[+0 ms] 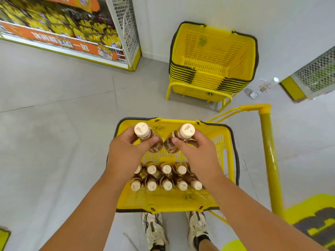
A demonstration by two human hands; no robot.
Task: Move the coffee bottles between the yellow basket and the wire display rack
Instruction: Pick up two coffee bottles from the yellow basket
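Observation:
A yellow basket (224,147) stands on the floor in front of my feet. Several brown coffee bottles with cream caps (166,178) stand in two rows in its near half. My left hand (126,151) grips one coffee bottle (143,132) by the neck, raised above the basket's far half. My right hand (195,151) grips a second coffee bottle (186,132) the same way. The two held bottles lean toward each other and nearly touch at their bodies. A wire mesh rack (319,73) shows at the right edge.
A stack of empty yellow baskets (212,57) sits on a yellow stand by the white wall ahead. A shelf of yellow snack packs (72,28) with a mesh side panel is at the upper left. A yellow post (270,151) rises on the right. A clear bottle (253,93) lies on the floor.

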